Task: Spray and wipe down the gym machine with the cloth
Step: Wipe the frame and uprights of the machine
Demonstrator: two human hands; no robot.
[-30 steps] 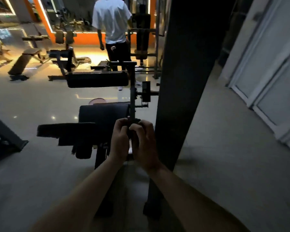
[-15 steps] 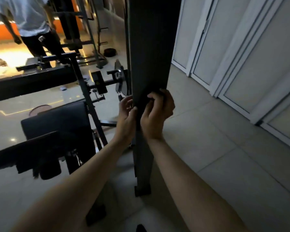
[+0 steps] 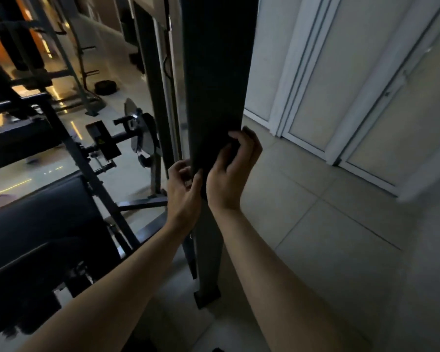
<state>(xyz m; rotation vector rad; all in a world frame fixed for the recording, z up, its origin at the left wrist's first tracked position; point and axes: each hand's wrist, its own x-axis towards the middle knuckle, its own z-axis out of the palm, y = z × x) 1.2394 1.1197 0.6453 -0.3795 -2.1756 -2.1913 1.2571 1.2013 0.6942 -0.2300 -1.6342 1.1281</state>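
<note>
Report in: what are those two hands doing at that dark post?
Right hand grips dark cloth against upright post. Left hand curled at post's left edge, hold unclear. Padded bench left of post, apart from hands.

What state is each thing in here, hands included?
Post: upright.
Cloth: dark, held against the post.
Right hand: grips the cloth round the post's right edge.
Left hand: fingers curled at the post's left edge; what it holds is unclear.
Doors: shut.
</note>
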